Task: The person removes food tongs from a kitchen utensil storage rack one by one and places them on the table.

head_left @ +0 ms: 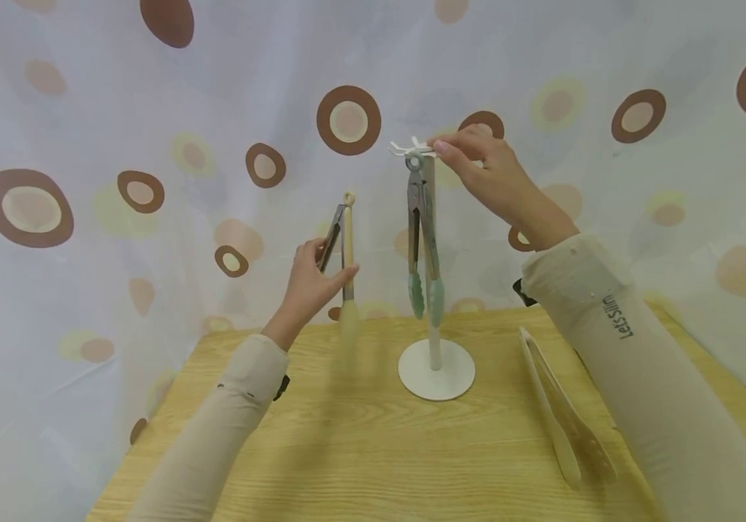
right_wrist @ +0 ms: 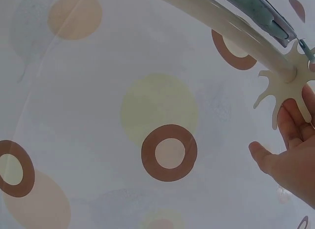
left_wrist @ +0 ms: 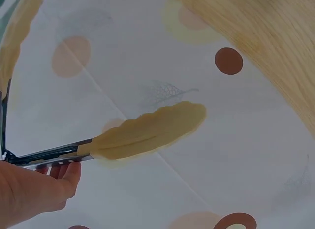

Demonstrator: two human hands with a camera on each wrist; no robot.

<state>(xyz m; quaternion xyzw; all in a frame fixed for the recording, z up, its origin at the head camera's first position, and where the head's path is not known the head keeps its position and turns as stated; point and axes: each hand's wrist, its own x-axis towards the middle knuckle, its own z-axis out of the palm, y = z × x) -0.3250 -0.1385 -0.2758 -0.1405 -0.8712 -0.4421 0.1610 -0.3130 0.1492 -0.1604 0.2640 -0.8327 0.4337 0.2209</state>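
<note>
My left hand point(head_left: 314, 279) holds a pair of yellow-tipped metal tongs point(head_left: 348, 239) upright, ring end up and tips down, left of the stand. In the left wrist view its fingers wrap one metal arm, and the scalloped yellow tip point(left_wrist: 152, 130) points away; the two arms are spread. My right hand point(head_left: 486, 170) holds the edge of the hooked top point(head_left: 401, 151) of a white utensil stand point(head_left: 434, 348). From below, the right wrist view shows fingers behind the hooks point(right_wrist: 283, 93) and the thumb below. Green-tipped tongs point(head_left: 423, 232) hang by their ring from the stand.
A third pair of tongs, beige point(head_left: 562, 413), lies on the wooden table point(head_left: 359, 449) right of the stand's round base, near my right forearm. A patterned curtain point(head_left: 294, 65) hangs behind the table.
</note>
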